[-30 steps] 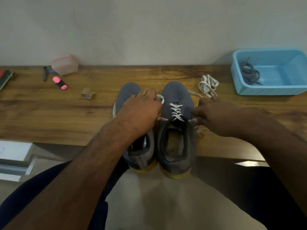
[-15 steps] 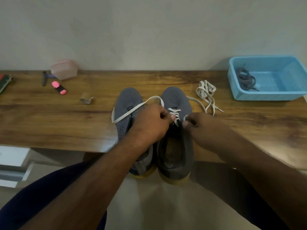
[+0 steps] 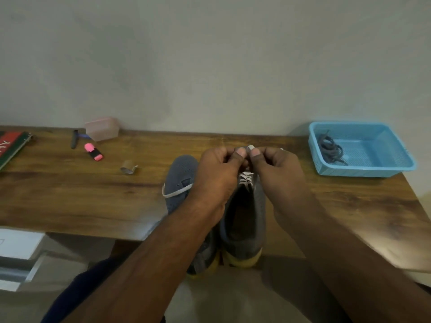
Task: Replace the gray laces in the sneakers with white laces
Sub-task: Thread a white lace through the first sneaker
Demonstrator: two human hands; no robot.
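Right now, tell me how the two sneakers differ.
The right sneaker has white lace crossed through its eyelets; the left sneaker shows bare eyelets, with only a loose loop of the white lace lying across it. Both hands, the left hand and the right hand, pinch lace ends above the right sneaker, not the left sneaker. Both are gray mesh with yellow soles, side by side on the table.

I read this as a plain home or office desk corner. A wooden bench (image 3: 70, 194) stands against a bare grey wall (image 3: 210, 66). At its far left I see desk stationery: a pink highlighter (image 3: 93, 151), a dark pen (image 3: 74, 139), a pink plastic box (image 3: 102, 128) and a book (image 3: 11, 148). A blue plastic basket (image 3: 396, 170) sits far right.
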